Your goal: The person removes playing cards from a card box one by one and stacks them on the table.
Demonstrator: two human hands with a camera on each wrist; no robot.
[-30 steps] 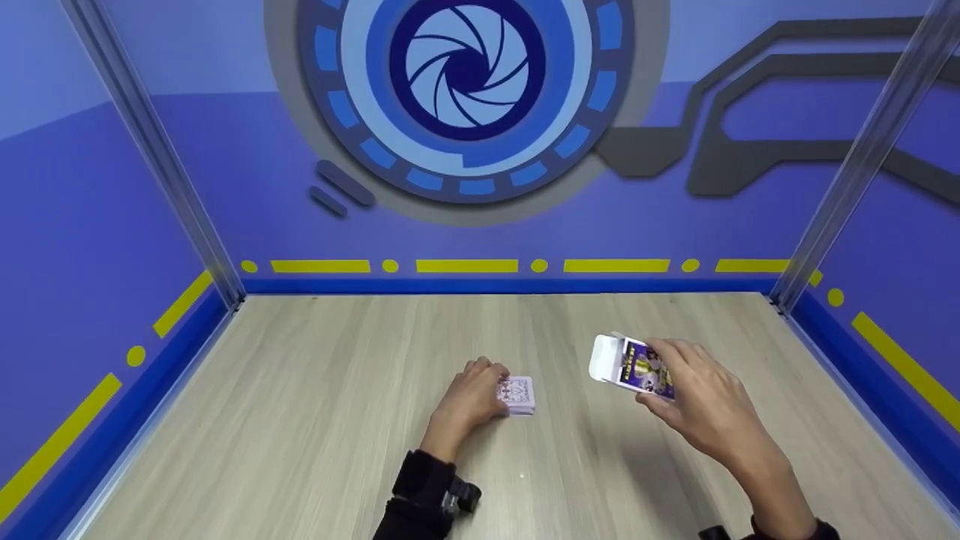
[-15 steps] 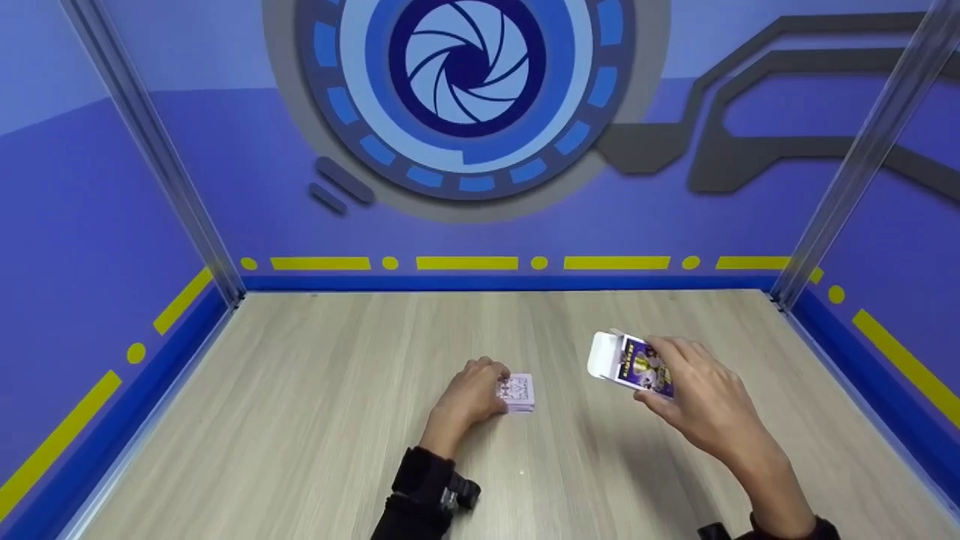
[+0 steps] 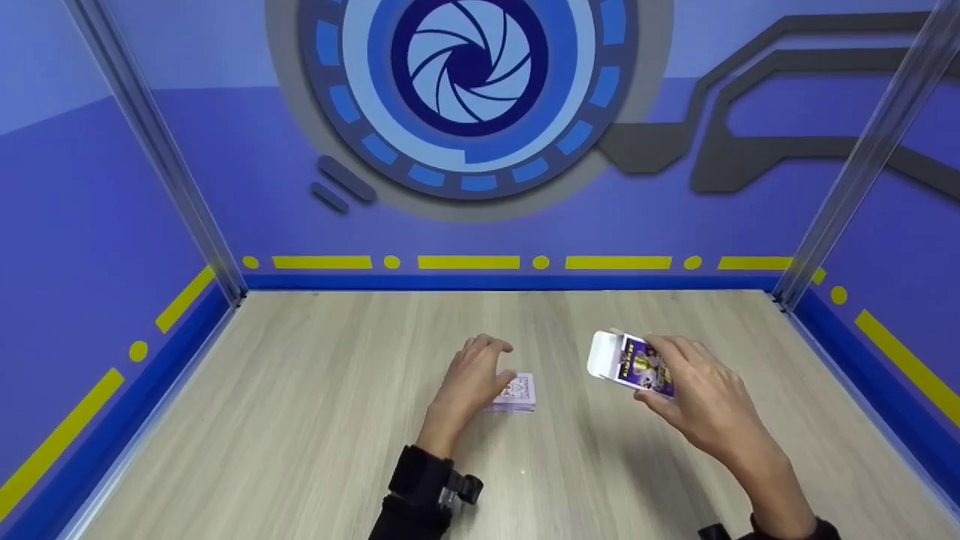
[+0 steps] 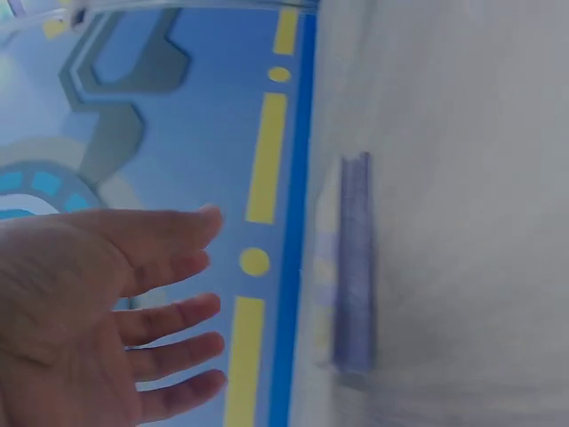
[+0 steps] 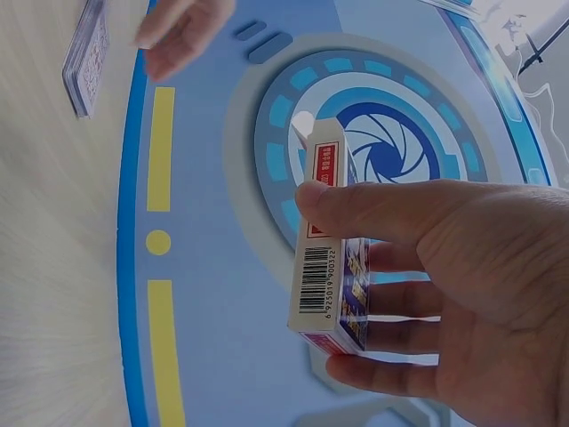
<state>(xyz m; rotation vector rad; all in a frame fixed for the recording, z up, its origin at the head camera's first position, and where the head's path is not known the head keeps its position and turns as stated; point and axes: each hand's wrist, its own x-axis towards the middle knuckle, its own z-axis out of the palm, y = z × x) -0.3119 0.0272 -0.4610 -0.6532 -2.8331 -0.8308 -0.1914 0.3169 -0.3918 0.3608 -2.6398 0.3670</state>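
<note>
Right hand (image 3: 705,405) grip on open card box (image 3: 634,367), deck (image 3: 517,391) outside

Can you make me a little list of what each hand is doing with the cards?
left hand: open, fingers straight, lifted just above the card deck
card deck: lies flat on the wooden table
right hand: its grip is around the card box, off the table
card box: purple, white flap open toward the deck
walls: blue with yellow dashes

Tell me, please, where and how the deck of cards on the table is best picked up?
Probably by its two long edges, from above. The deck lies flat and squared on the table, so thumb and fingers can pinch it. The left hand hovers open over it.
</note>
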